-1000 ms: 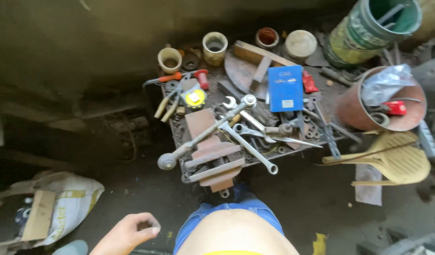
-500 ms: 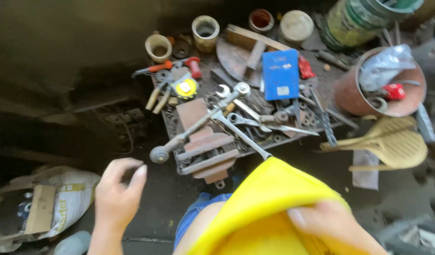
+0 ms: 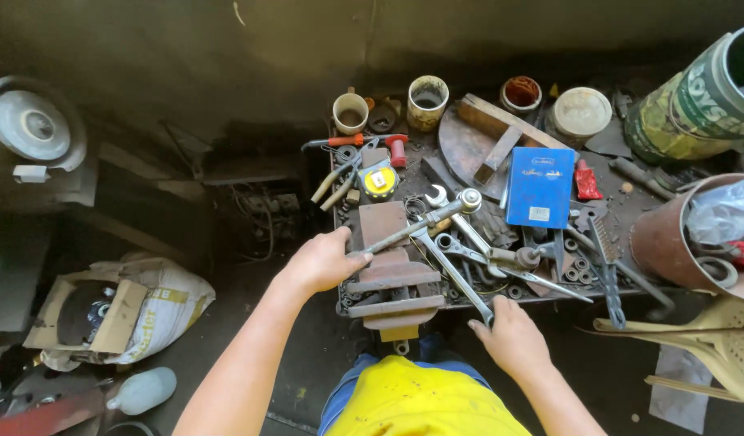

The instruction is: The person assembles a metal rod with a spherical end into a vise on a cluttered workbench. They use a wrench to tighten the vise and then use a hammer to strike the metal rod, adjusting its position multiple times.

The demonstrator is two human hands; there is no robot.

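A small dark workbench [image 3: 630,198] is crowded with tools. My left hand [image 3: 322,260] closes over the near end of a long steel ratchet handle [image 3: 424,220] that runs up to a round head. It lies across a rusty bench vise [image 3: 385,274] at the bench's front. My right hand [image 3: 513,337] rests at the front edge, fingertips touching the end of a long wrench [image 3: 452,274]; whether it grips it I cannot tell. More wrenches lie beside it. My yellow shirt [image 3: 420,404] fills the bottom.
On the bench are a blue box [image 3: 540,187], a yellow tape measure [image 3: 379,181], pliers [image 3: 337,179], cups [image 3: 427,100] and tins. A rusty bucket [image 3: 670,242] and a large green can [image 3: 703,97] stand right. A sack with cardboard [image 3: 117,311] lies on the floor left.
Both hands have moved forward from near my body to the bench. The left hand now covers the ratchet handle's end and the right hand touches the wrench. The view has tilted lower.
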